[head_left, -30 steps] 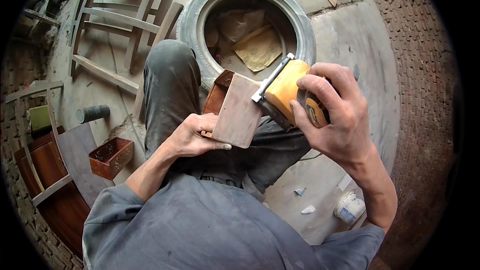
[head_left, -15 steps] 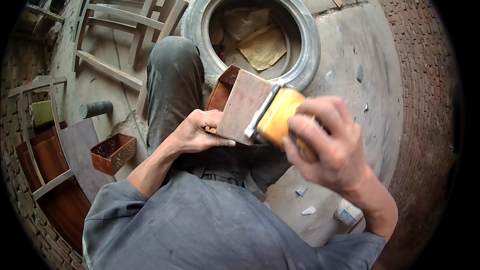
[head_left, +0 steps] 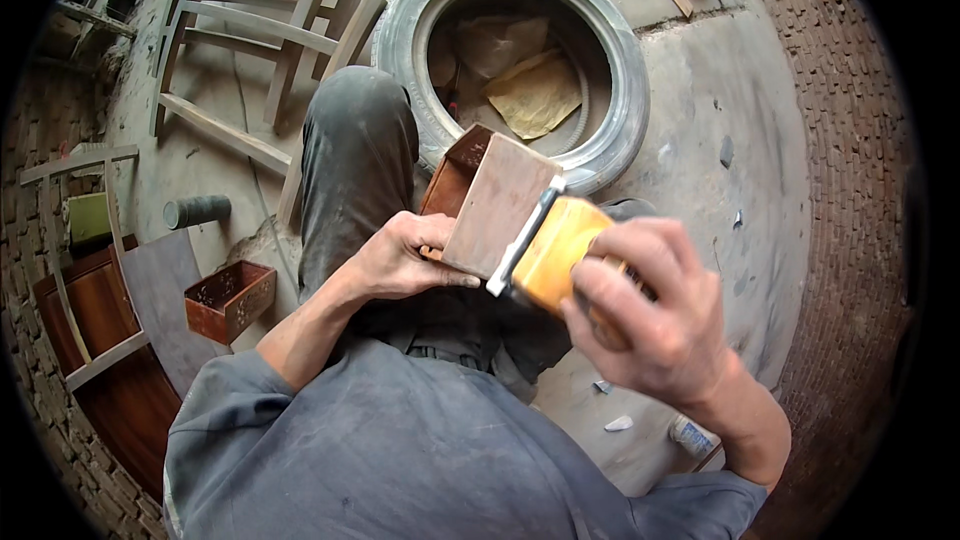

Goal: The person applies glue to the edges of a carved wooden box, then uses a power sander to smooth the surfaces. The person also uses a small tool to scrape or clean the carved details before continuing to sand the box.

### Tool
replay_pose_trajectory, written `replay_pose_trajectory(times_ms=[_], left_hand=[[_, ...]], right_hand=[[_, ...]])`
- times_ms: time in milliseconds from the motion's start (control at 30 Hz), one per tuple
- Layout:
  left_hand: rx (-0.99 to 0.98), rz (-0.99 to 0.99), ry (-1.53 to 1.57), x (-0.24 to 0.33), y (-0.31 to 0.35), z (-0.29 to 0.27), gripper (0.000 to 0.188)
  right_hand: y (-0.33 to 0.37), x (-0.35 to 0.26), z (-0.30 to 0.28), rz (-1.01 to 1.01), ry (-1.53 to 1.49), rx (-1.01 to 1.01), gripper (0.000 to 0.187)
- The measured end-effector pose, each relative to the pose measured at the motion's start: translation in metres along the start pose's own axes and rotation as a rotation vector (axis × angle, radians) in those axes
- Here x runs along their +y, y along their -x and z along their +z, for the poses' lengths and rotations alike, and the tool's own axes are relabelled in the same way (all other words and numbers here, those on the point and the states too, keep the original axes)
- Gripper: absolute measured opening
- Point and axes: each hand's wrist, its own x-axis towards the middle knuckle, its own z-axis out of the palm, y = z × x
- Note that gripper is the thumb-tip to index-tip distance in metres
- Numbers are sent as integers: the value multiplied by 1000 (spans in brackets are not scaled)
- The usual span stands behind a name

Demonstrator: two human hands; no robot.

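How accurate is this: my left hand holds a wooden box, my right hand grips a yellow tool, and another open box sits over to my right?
One slip: the other open box sits to your left, as the head view shows. The rest stands: your left hand holds a wooden box, and your right hand grips a yellow tool.

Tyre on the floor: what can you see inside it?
Inside the tyre lies a crumpled yellowish sheet, with a paler sheet beyond it. Whatever is under them is covered. The wooden box in the left hand hides part of the near rim.
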Motion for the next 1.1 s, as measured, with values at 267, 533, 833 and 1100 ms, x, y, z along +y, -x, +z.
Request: replay_pose_trajectory(times_ms=[267,533,833,1100], left_hand=[[-25,-132,105,12,-10,-3,27],[-26,-32,144,16,-42,-7,29],[-54,-36,43,10,-50,-5,30],[-24,27,87,11,-57,-11,16]], right_hand=[[4,-3,-8,-29,94,17,31],[12,-27,-10,-70,254,-40,39],[-20,-38,8,-196,313,35,27],[-16,-31,4,-198,392,20,26]])
